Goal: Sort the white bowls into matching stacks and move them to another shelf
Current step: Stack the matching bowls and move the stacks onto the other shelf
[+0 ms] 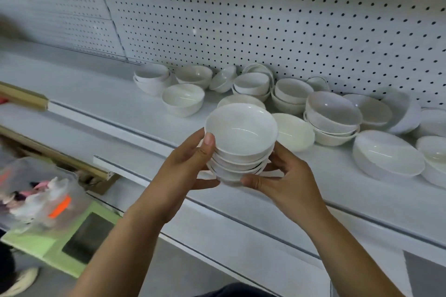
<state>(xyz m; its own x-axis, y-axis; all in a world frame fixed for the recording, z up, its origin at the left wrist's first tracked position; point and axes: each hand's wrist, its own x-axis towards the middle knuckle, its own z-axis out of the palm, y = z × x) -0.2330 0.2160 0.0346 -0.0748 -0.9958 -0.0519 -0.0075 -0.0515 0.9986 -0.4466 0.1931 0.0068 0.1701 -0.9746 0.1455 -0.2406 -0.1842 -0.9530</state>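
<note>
In the air just in front of the shelf edge: stack of small white bowls, about four deep, clear of the loose bowls behind it. On its left side the left hand curls round it, thumb up against the top rim, fingers under the base. On its right the right hand cups it, thumb beneath the bottom bowl. Both hands grip; neither is free.

Step judged: carry this matched stack to another shelf. Bowls look evenly nested, rims parallel.

To do it well:
- hold it level;
- bear the weight from below rather than squeeze the sides, since glazed bowls likely slide on one another;
- swing wide of the single bowl and the taller stack on the shelf;
- seat the base flat before loosening either hand.

Destination shelf cannot be told from this view.
</note>
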